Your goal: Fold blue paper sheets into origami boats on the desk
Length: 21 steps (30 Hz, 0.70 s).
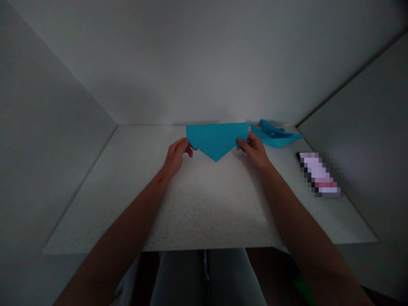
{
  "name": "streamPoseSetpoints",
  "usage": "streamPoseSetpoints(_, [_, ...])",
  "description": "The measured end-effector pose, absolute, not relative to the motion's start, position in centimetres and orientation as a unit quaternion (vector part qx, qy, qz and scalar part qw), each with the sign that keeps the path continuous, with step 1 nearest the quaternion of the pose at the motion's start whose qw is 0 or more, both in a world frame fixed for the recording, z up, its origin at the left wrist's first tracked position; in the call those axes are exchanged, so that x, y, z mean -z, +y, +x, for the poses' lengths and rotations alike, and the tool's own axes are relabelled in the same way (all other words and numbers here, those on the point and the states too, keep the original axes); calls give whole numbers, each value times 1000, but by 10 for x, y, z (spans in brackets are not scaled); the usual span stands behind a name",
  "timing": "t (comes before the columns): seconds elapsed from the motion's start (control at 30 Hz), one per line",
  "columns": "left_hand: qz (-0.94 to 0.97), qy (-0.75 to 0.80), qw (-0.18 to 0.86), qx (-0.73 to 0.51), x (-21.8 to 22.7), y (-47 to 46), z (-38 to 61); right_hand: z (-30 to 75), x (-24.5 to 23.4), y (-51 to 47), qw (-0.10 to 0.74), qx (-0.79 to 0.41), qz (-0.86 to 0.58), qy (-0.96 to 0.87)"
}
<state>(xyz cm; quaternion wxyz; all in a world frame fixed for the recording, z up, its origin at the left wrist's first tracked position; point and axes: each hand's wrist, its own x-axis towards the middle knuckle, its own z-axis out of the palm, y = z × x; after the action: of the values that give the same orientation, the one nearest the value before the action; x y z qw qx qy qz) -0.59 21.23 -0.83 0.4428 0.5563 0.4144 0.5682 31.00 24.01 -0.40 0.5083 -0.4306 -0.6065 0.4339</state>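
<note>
A folded sheet of blue paper (216, 138) is held up over the far part of the table, its long straight edge on top and a point facing down toward me. My left hand (180, 153) pinches its left end, with some fingertips hidden behind the paper. On the other end, my right hand (253, 148) grips the lower right corner, thumb in front and fingers partly behind. Just right of that hand rests a folded blue paper boat (276, 135).
The speckled white table (197, 212) meets a back wall (204, 63) and side walls at left and right. A phone (320, 174), blurred into blocks, lies on the right side. My legs (207, 276) are under the front edge.
</note>
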Motion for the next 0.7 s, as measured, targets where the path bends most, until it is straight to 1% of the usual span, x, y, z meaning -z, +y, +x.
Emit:
streamPoseSetpoints(0.1, [550,408,466,-560,6,212,-5,309,7,242,498,-443,-430,-609])
streamPoseSetpoints(0.33, [569,451,416,-548,13,213,-8,311,15,244,479,-456,-438,-609])
streamPoseSetpoints(0.5, [547,483,395,-558,19,215,-10,308,9,239,455,-483,-435,-608])
streamPoseSetpoints(0.7, [515,488,396,-584,19,219,-12,307,-3,232,445,-537,-365,-617])
